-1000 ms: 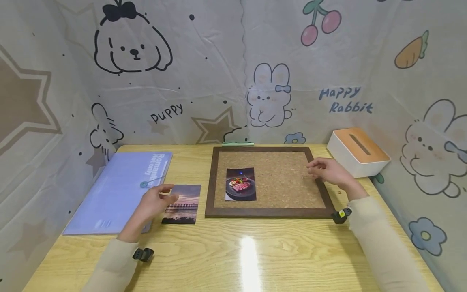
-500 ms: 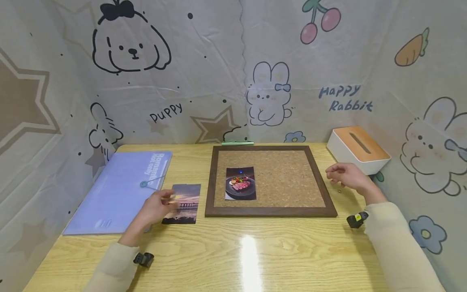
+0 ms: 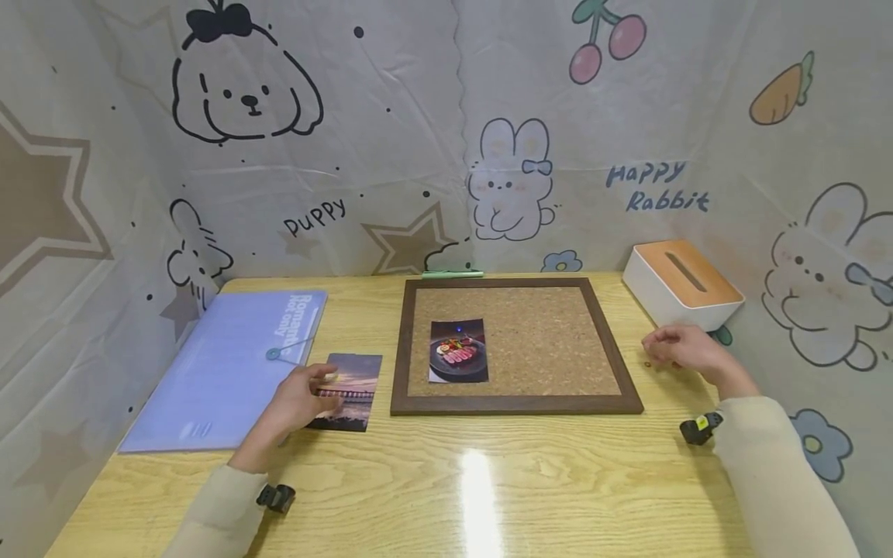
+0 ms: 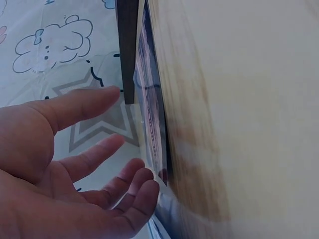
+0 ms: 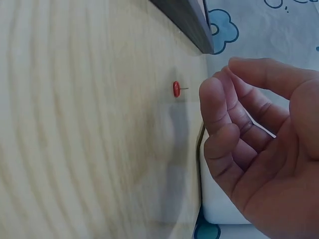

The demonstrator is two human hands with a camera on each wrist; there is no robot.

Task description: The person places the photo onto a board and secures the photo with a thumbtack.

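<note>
Right grip (image 3: 687, 353), loosely curled, nothing visibly held: I have drawn it rightward off the corkboard (image 3: 558, 341); red pin (image 5: 176, 89) on the desk (image 3: 391, 488) near it, within reach, I judge. Left grip (image 3: 296, 395), loosely spread: bridge photo (image 3: 360, 387) beneath, contact unclear.

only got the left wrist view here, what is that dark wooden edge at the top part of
Observer: The head view shows it is the frame of a corkboard.
Operator: anything lying on it
Observer: Yes, a photo of a plate of food lies on its left half.
Operator: any small loose bits i can't see
Observer: The right wrist view shows a red pushpin on the table, near the fingertips of the right hand.
</note>
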